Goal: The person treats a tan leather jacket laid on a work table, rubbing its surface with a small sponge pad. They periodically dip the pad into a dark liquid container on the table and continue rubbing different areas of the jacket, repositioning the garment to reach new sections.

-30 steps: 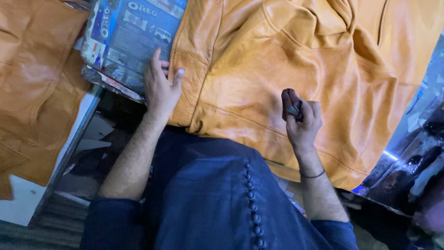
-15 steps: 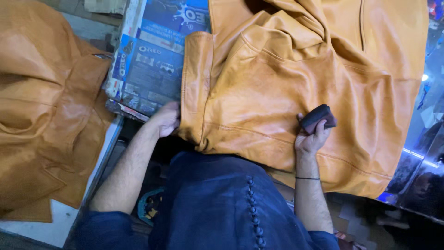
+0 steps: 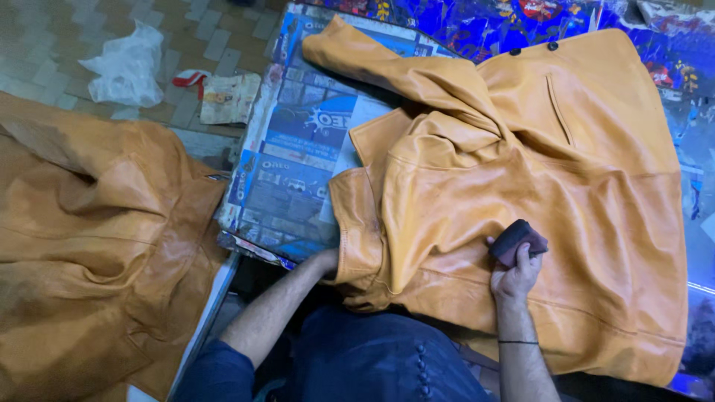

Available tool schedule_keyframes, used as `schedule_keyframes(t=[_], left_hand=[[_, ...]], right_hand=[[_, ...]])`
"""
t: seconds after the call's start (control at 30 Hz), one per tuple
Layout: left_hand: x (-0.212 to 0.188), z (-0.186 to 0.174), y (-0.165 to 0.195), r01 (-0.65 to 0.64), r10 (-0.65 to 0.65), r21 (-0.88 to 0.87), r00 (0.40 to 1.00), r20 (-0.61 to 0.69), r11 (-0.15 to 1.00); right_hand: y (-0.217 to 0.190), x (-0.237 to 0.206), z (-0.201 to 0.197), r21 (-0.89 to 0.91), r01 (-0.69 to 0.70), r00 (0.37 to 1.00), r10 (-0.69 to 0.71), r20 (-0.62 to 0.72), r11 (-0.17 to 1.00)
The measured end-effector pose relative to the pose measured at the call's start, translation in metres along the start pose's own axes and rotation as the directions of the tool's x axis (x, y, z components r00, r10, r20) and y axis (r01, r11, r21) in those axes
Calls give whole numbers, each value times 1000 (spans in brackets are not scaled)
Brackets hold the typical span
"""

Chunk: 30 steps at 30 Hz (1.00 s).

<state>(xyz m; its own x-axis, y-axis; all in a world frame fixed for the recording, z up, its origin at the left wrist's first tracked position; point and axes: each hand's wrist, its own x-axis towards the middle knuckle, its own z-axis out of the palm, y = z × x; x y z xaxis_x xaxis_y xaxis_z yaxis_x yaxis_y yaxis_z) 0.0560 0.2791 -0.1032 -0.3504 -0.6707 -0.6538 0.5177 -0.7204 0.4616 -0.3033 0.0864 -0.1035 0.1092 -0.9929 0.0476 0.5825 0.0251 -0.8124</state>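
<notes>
On the surface [image 3: 298, 160], a tan leather jacket [image 3: 521, 171] lies spread, covering the middle and right and reaching the far edge, where two dark buttons show; its near hem hangs over the near edge, close to the person's dark blue clothing; the right hand [image 3: 514, 274] rests on the jacket's lower front, fingers clamped on a small dark pad [image 3: 519, 240] that presses against the leather; the left hand [image 3: 328, 260] sits at the jacket's near left corner, its fingers hidden under the folded leather edge, so whether they are closed I cannot tell; a thin dark band circles the right wrist; the surface is covered with printed sheets [image 3: 287, 179], blue and white rectangles bare on the left strip, darker blue with bright patches along the far side; bare room on the surface lies only to the left of the jacket; beyond the left edge a narrow gap opens, then a second tan leather jacket [image 3: 97, 253] lies heaped on the near left; on the tiled floor [image 3: 45, 45] far left lie a crumpled white plastic bag [image 3: 126, 67] and a flat scrap of paper [image 3: 229, 97] with a red bit beside it.
</notes>
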Motion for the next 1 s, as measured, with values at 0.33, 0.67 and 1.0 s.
schedule_keyframes(t=[0.33,0.67,1.0], left_hand=[[-17,38,-1,-206,206,-77,979,-8,976],[-18,96,22,-384,383,-69,923,-24,921],[-26,112,39,-563,561,20,818,-123,826]], right_hand=[[-3,-3,4,74,-23,1000,23,-8,997],[-24,-13,16,177,-65,996,76,-53,982],[-120,83,-59,-51,263,964,-264,-13,963]])
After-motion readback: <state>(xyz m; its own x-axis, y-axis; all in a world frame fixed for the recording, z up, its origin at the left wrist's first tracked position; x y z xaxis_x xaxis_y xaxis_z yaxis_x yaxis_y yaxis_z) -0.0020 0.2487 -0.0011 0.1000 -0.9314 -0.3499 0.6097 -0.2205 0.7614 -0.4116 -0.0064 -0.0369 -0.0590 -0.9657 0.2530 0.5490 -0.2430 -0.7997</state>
